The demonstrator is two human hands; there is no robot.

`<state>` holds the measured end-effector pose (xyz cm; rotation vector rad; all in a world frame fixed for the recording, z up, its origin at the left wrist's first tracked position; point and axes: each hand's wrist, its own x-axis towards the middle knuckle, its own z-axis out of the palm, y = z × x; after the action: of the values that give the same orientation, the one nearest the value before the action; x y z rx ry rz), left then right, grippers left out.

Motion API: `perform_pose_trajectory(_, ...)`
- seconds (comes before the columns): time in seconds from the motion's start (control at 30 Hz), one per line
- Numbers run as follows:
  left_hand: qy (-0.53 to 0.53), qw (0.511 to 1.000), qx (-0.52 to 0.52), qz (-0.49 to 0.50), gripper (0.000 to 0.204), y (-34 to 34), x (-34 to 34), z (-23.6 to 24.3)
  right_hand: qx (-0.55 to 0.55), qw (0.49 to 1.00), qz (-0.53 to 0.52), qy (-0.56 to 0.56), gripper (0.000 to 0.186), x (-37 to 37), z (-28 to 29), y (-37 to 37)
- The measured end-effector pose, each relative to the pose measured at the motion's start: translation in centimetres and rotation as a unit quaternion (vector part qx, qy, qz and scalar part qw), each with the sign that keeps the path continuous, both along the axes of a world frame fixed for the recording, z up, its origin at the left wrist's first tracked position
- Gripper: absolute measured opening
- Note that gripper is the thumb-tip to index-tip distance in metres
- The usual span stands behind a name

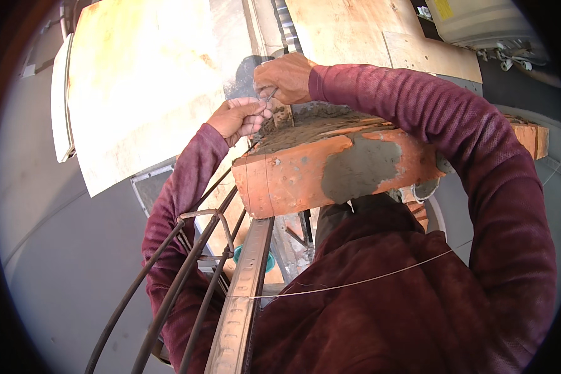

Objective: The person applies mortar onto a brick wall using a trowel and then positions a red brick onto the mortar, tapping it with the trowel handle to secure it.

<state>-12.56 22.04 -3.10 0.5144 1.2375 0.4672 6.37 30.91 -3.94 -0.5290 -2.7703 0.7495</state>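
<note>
My left hand [240, 116] and my right hand [287, 78] meet just beyond the far left end of a brick wall. The fingers of both are pinched close together. Between them shows a thin dark piece [271, 95], a nail or bit of wire; which one I cannot tell. A fine string seems to run through the left fingertips. Below lies the orange brick [287, 182] at the wall's end, with thin string lines down its face and a grey mortar smear [361, 168]. Rough wet mortar [318, 132] covers the top behind it.
Left of the wall, dark reinforcing bars [187, 268] rise with a bent stirrup [196, 214]. Beside them stands a perforated metal channel [240, 299]; a taut string [355, 283] crosses from it to the right. Plywood sheets [137, 81] lie beyond, and a pale tank [486, 25] stands far right.
</note>
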Motion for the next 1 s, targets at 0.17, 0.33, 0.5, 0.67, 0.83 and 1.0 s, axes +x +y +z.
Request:
perform_pose_trajectory(0.17, -0.007, 1.000, -0.006, 0.012, 0.017, -0.1, -0.3, -0.1, -0.032, 0.990, 0.011, -0.137, 0.011, 0.9, 1.0, -0.4)
perform_pose_trajectory(0.33, -0.004, 1.000, -0.007, 0.012, 0.017, -0.3, -0.4, -0.6, -0.183, 0.970, -0.043, -0.154, 0.010, 0.5, 2.4, -1.7)
perform_pose_trajectory(0.5, 0.002, 0.999, -0.026, 0.026, 0.016, 0.3, 0.1, 0.2, -0.493, 0.835, -0.156, -0.187, 0.021, 0.0, 7.0, -3.2)
perform_pose_trajectory(0.67, 0.002, 0.999, -0.033, 0.001, 0.016, 0.4, -0.5, -0.1, -0.335, 0.874, 0.037, -0.350, 0.026, -2.6, 9.3, -2.9)
perform_pose_trajectory(0.83, 0.018, 1.000, 0.015, 0.014, 0.022, 0.3, 0.6, 0.7, -0.164, 0.964, 0.055, -0.201, 0.029, -2.1, 10.3, -4.7)
perform_pose_trajectory(1.0, -0.089, 0.978, 0.160, -0.099, 0.028, 0.3, -1.7, -0.4, -0.466, 0.869, -0.031, 0.163, 0.024, 1.0, 16.7, -3.2)
